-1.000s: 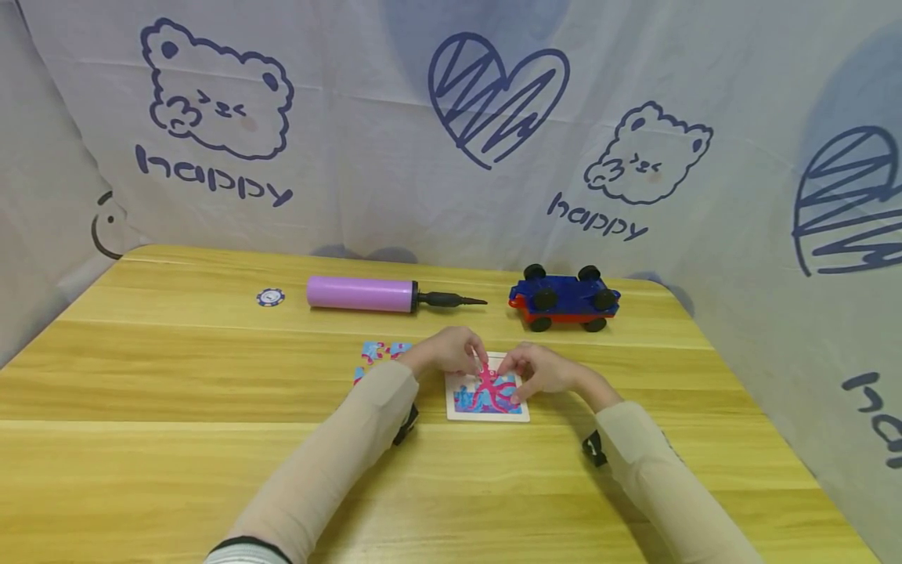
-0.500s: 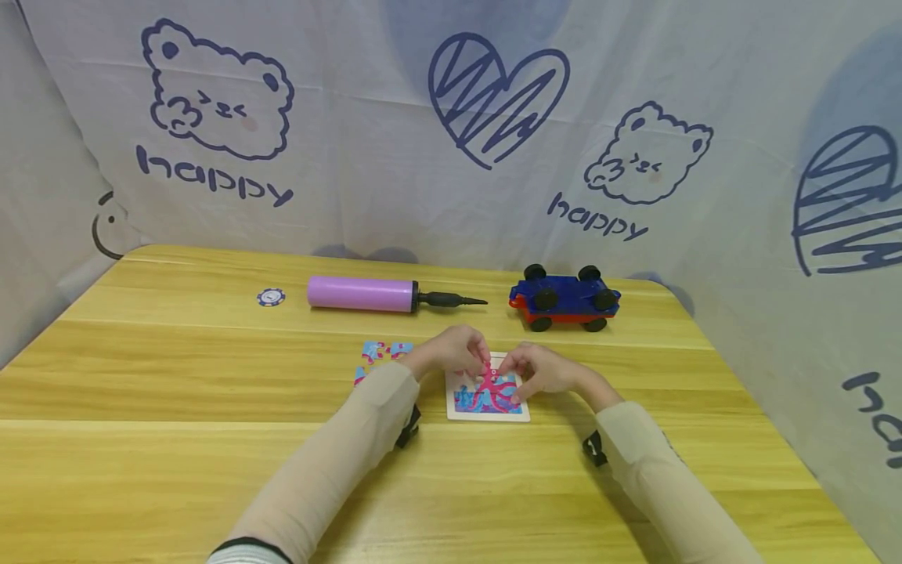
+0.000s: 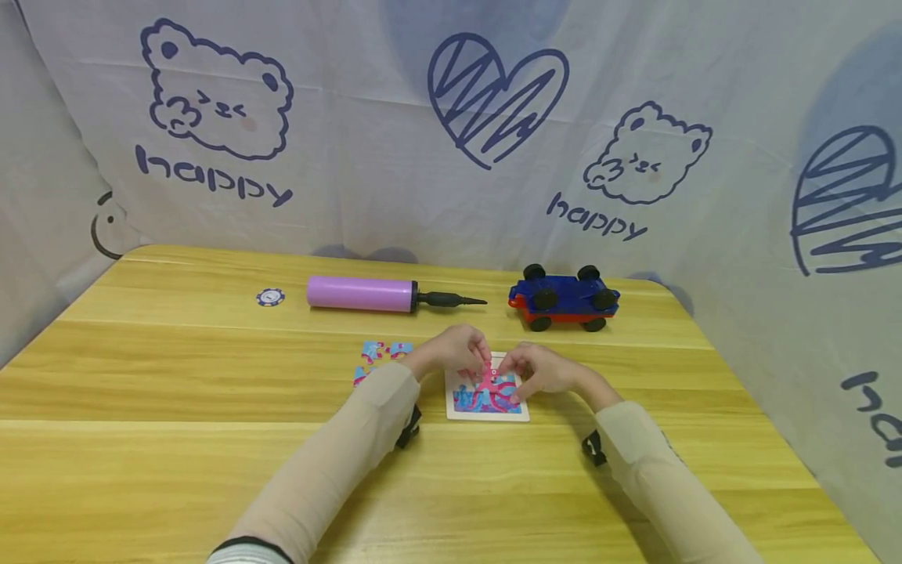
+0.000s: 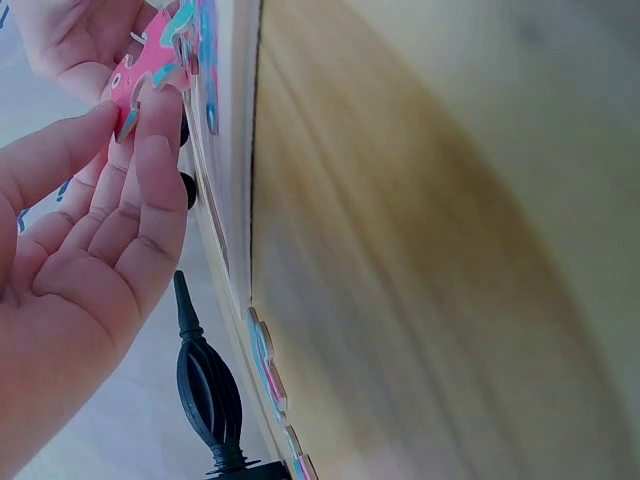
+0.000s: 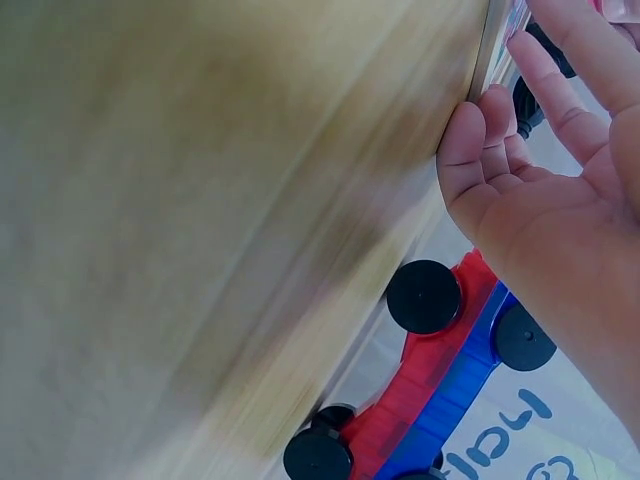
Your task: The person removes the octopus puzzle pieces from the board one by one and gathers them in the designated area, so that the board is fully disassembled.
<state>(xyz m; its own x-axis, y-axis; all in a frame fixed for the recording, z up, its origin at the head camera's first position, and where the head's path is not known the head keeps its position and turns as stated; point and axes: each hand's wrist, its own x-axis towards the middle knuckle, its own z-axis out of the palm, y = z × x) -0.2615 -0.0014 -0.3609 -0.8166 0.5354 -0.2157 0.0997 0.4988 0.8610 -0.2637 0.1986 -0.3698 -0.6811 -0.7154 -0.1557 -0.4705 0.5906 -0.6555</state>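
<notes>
Spanning wooden table (image 3: 211,439) — printed backdrop (image 3: 352,117).

Count: 2 hands, left hand (image 3: 454,350) and right hand (image 3: 543,370). 1 puzzle board (image 3: 486,397). 1 pink puzzle piece (image 4: 145,75) pinched over it. 1 cluster of loose puzzle pieces (image 3: 377,354), exact number unreadable. 1 purple pump (image 3: 384,294). 1 toy car (image 3: 564,298). 1 poker chip (image 3: 271,297). 1 table (image 3: 176,439).

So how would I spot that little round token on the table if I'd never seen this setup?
Start at the wooden table and look to its far left part. Left of the purple pump lies the round token, alone. It is the only flat disc there, dark blue and white.
</notes>
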